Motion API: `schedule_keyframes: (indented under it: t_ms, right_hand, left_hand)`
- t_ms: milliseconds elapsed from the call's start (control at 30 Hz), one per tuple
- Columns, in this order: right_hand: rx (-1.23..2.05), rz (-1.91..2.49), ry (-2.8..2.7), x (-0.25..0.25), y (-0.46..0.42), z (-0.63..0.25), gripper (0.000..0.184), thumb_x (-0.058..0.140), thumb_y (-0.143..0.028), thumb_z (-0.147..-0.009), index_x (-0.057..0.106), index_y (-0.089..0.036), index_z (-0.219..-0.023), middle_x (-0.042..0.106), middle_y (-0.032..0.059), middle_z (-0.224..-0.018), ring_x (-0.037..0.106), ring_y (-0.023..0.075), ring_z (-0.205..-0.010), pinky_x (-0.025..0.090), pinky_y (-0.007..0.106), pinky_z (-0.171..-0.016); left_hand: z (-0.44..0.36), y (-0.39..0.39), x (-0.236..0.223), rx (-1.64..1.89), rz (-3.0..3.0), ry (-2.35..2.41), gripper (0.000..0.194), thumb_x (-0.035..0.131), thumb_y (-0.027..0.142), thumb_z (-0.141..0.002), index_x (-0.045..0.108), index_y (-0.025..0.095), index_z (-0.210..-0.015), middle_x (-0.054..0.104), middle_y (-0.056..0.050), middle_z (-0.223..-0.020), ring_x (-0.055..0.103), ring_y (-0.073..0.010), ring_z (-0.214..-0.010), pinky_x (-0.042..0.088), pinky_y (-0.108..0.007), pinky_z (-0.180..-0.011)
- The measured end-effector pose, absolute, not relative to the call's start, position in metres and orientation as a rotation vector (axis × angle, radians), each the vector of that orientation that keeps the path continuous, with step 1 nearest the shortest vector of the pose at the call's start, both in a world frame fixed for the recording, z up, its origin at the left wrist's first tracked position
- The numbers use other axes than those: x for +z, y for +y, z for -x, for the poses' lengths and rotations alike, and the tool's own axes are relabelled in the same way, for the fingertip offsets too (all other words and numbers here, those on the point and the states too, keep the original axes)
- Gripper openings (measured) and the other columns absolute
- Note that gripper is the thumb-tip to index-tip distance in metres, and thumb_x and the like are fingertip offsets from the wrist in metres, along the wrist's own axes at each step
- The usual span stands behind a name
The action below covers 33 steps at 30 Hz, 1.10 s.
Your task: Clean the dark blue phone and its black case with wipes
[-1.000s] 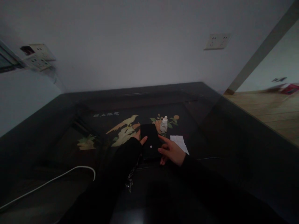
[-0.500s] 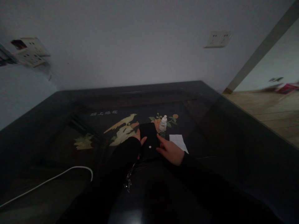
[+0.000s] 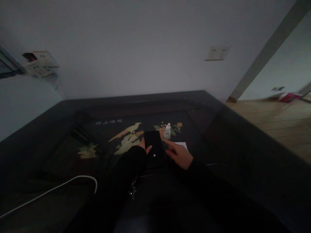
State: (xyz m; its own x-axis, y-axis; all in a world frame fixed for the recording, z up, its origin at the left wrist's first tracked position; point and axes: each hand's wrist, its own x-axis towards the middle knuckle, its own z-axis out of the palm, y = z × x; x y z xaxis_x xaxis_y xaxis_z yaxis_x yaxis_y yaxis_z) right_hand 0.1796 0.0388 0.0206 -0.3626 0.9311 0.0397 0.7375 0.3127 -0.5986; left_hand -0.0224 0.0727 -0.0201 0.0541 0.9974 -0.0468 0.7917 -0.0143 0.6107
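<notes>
We log a flat black rectangular slab point(image 3: 154, 144) mid-way across the glossy black tabletop point(image 3: 213, 136), long axis toward its far edge, left hand point(image 3: 143, 145) gripping the slab's left side, right hand point(image 3: 181, 155) loosely open just beside the right.

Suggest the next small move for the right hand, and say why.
Perhaps settle the right hand slowly against the right edge of the black object: the left hand has its thumb over the opposite edge, the right hand appears to hold nothing, and the bottle stands close by.
</notes>
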Motion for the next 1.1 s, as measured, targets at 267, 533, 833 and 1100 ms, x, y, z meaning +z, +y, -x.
schedule_keyframes:
  t_ms: [267,533,833,1100]
  right_hand:
    - [0.217,1.343,-2.256,-0.008,0.023,-0.253,0.031,0.040,-0.022,-0.084,0.056,-0.021,-0.110,0.054,0.0088,-0.118,0.047,0.0235,-0.113,0.036,0.046,-0.095]
    - [0.068,1.272,-2.404,-0.025,0.021,-0.239,0.034,0.040,-0.018,-0.085,0.051,-0.024,-0.116,0.050,0.0058,-0.125,0.041,0.0227,-0.120,0.028,0.052,-0.100]
    - [0.103,1.244,-2.443,-0.026,0.034,-0.223,0.035,0.039,-0.018,-0.087,0.047,-0.021,-0.121,0.047,0.0065,-0.128,0.037,0.0214,-0.123,0.027,0.048,-0.102]
    - [0.213,1.221,-2.295,-0.020,0.032,-0.223,0.034,0.036,-0.019,-0.088,0.048,-0.024,-0.119,0.045,0.0052,-0.130,0.036,0.0204,-0.123,0.026,0.048,-0.103]
  left_hand:
    - [0.024,0.049,0.007,0.361,-1.999,1.952,0.062,0.032,0.040,-0.080,0.031,0.007,-0.132,0.063,-0.017,-0.088,0.061,-0.0274,-0.078,0.045,-0.037,-0.070]
    - [0.027,0.015,-0.018,0.417,-2.296,1.811,0.100,0.057,0.054,-0.059,0.019,0.000,-0.134,0.029,-0.018,-0.138,0.025,-0.0288,-0.128,0.022,-0.043,-0.104]
    - [0.021,0.025,-0.024,0.309,-2.320,1.796,0.100,0.058,0.053,-0.060,0.018,-0.002,-0.133,0.025,-0.017,-0.139,0.025,-0.0250,-0.129,0.019,-0.045,-0.106]
    - [0.026,0.023,-0.034,0.634,-2.304,1.725,0.090,0.060,0.044,-0.061,0.022,0.004,-0.133,0.033,-0.015,-0.137,0.031,-0.0266,-0.126,0.023,-0.049,-0.103]
